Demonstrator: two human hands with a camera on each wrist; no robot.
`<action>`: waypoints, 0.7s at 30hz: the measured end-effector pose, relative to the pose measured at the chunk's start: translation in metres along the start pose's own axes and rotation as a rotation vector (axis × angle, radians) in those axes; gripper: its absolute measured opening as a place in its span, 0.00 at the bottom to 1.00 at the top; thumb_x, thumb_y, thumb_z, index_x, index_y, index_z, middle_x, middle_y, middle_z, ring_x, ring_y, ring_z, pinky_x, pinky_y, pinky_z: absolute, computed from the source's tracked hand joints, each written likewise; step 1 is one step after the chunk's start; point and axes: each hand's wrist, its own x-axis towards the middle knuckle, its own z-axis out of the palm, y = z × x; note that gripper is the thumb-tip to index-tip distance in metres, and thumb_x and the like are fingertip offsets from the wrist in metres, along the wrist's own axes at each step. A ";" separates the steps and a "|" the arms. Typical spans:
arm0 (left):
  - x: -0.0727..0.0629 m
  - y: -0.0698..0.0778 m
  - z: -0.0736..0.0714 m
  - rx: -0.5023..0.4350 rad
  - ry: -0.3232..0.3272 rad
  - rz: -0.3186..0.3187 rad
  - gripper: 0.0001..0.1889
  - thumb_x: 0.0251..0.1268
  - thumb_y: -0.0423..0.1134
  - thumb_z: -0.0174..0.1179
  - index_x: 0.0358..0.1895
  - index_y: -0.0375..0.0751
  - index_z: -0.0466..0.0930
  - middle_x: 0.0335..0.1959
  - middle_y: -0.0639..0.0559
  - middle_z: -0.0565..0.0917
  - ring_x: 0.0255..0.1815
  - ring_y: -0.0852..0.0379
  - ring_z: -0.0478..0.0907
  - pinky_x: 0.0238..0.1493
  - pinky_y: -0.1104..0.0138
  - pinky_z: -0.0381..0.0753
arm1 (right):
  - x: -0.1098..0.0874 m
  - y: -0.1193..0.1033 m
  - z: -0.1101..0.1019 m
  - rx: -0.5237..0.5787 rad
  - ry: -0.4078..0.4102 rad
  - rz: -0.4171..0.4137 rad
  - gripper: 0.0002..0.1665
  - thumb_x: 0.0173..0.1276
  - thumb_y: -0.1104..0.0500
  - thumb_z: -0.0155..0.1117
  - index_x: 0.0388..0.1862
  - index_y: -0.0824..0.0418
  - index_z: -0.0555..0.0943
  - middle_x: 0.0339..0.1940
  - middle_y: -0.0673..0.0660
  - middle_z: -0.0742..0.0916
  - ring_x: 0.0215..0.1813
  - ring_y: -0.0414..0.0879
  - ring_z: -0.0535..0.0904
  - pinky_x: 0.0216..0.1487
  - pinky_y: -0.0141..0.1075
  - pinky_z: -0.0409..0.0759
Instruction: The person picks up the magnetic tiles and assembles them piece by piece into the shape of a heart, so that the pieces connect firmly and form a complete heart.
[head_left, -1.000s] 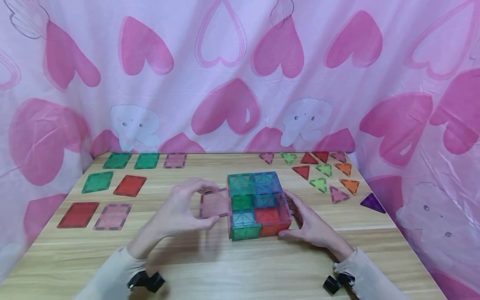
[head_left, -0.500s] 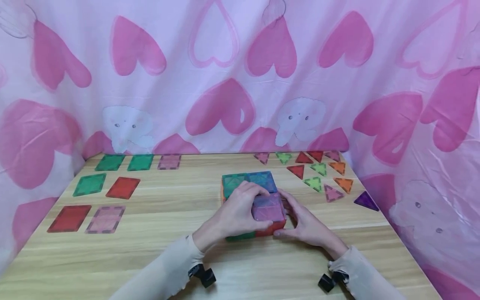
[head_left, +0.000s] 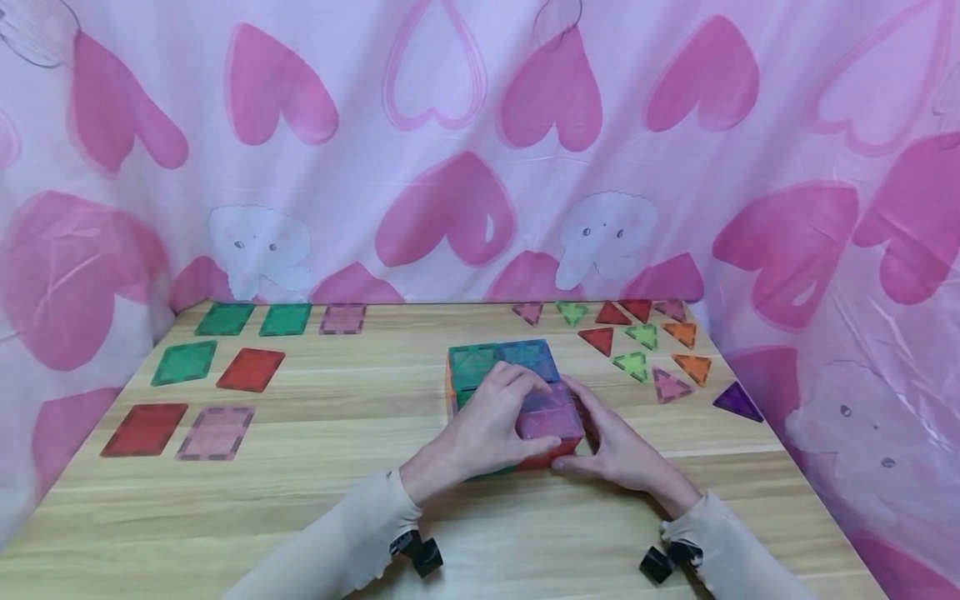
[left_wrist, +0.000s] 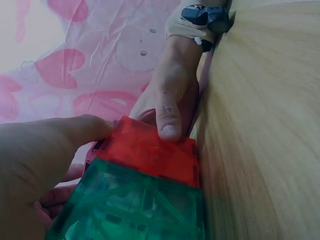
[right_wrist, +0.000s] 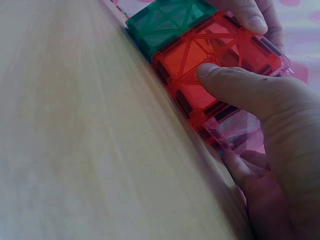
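A low box of see-through magnetic tiles (head_left: 472, 360) stands on the table before me, with green and blue squares on its top. My left hand (head_left: 487, 417) reaches over the box and holds a pink square tile (head_left: 553, 421) by its edges, lying over the front right part of the top. The left hand hides the front left part. At the right side, my right hand (head_left: 622, 450) grips the box. Its thumb presses the red front tile (right_wrist: 175, 62), and its fingers go round the pink side wall. Beside the red tile is a green front tile (right_wrist: 167, 22).
Several square tiles lie at the left, among them a red square (head_left: 144, 429), a pink square (head_left: 215, 433) and a green square (head_left: 183, 362). Several small triangles, such as an orange triangle (head_left: 692, 368), lie at the back right, near a purple triangle (head_left: 738, 402).
My left hand has carried the pink square from beside the box's left side rightward onto its front right top. The right hand has kept its grip at the right side.
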 end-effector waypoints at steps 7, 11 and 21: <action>-0.002 0.000 0.000 0.023 0.000 0.002 0.32 0.62 0.54 0.84 0.63 0.43 0.84 0.61 0.49 0.87 0.64 0.51 0.77 0.69 0.57 0.81 | 0.001 0.002 0.000 0.030 -0.012 -0.008 0.70 0.65 0.47 0.89 0.94 0.40 0.51 0.91 0.55 0.65 0.86 0.57 0.67 0.79 0.22 0.62; -0.003 -0.002 0.000 0.014 -0.004 -0.011 0.36 0.61 0.56 0.84 0.67 0.43 0.83 0.64 0.50 0.85 0.66 0.52 0.76 0.72 0.56 0.80 | 0.002 0.004 0.000 0.038 -0.018 -0.021 0.70 0.65 0.49 0.89 0.94 0.41 0.51 0.90 0.56 0.66 0.86 0.57 0.68 0.78 0.23 0.63; -0.005 -0.003 -0.010 0.029 0.062 0.016 0.47 0.55 0.63 0.86 0.74 0.43 0.80 0.70 0.50 0.83 0.71 0.51 0.75 0.78 0.49 0.76 | 0.002 0.004 0.000 0.065 -0.027 -0.029 0.71 0.65 0.50 0.89 0.94 0.38 0.51 0.89 0.54 0.68 0.85 0.55 0.70 0.79 0.25 0.65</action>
